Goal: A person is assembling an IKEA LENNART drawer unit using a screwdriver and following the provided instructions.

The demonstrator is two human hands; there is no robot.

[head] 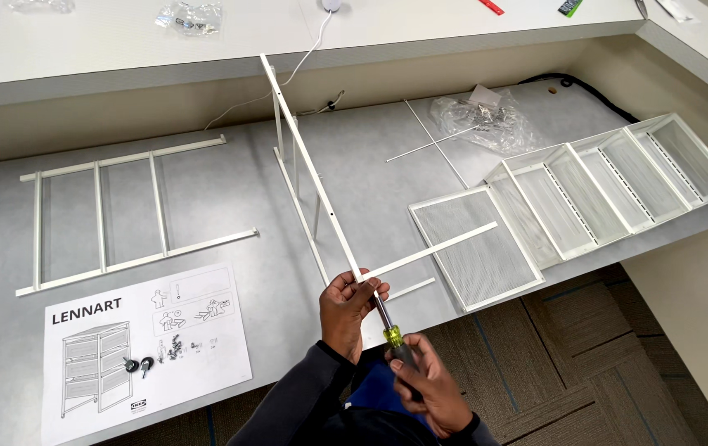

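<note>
Grey table: left hand fingers gripping white frame; right hand clasping screwdriver.

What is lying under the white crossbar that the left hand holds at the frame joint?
Under the white crossbar lies a flat mesh panel on the grey table. The left hand covers the joint, so no screw shows there. The right hand holds a screwdriver.

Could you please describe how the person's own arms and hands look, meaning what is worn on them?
Both hands are bare: the left hand and the right hand wear no gloves, and no ring or watch can be seen. Both arms are covered by long dark sleeves, dark grey or black, reaching to the wrists. The cloth looks plain and soft, without visible markings.
</note>
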